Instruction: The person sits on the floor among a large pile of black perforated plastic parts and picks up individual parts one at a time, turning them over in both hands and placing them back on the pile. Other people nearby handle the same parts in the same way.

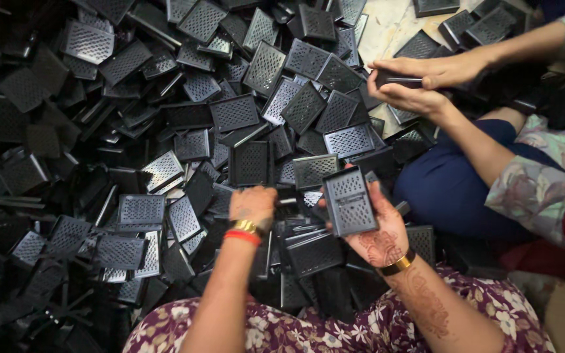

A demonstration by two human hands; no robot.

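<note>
- Fingers (332, 196) of the right hand (377, 232) curl around a dark, rectangular perforated plastic grille panel (350, 201), gripping it from behind; the palm faces up and the panel stands tilted, its slotted face toward the camera.
- This held panel sits just above the near edge of the heap, slightly right of centre in the head view.
- Left hand (252, 204) reaches down into the pile with its back to the camera; its fingers are bent and buried among the pieces, so I cannot tell whether they grip anything.
- A gold bangle and a red bangle (243, 233) circle the left wrist, and a gold bangle (397, 265) circles the right.
- A large heap of matching black perforated panels (165, 131) spreads across the floor, lying flat, tilted and overlapping in every direction.
- At the upper right, another person's two hands (420, 82) hold one of the dark panels edge-on between them, well apart from the wearer's hands.
- That person sits beside the pile in a patterned sleeve (537, 189) and dark blue trousers (452, 183).
- A floral maroon garment (335, 327) covers the wearer's lap at the bottom edge.
</note>
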